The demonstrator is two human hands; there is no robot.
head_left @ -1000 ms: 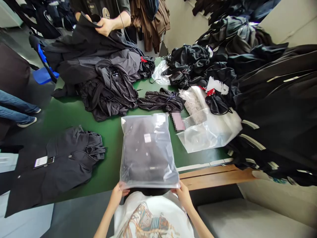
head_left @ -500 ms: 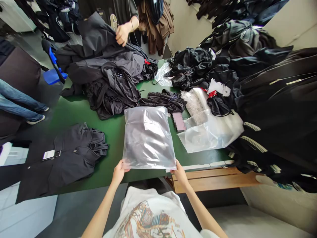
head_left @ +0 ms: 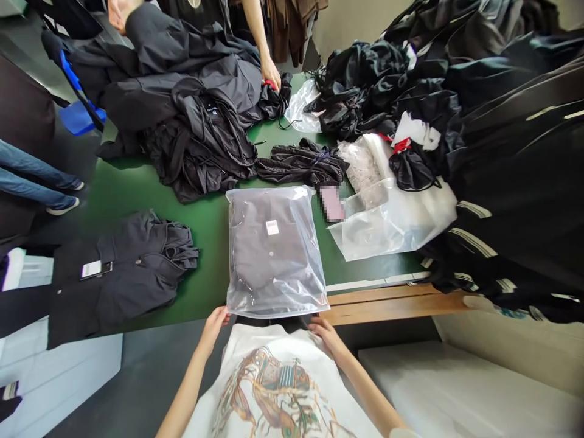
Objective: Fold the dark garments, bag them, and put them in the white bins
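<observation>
A clear plastic bag lies at the near edge of the table, a folded dark garment with a white label visible inside it. My left hand pinches the bag's near left corner. At the near right side, my right hand is just below the bag's edge, its fingers apart and bent toward the left; its fingertips are close to the edge and seem to be off the plastic. To the left lies a folded black jacket with a white hang tag.
The green table bears a black garment heap, empty plastic bags and a pixelated pink item. A co-worker's hand is across the table. Dark clothes are piled at right; a wooden bench stands below.
The bag has come nearer to me and its dark contents and label show more clearly. My right hand has left the bag's corner and moved inward. The co-worker's hands have moved apart.
</observation>
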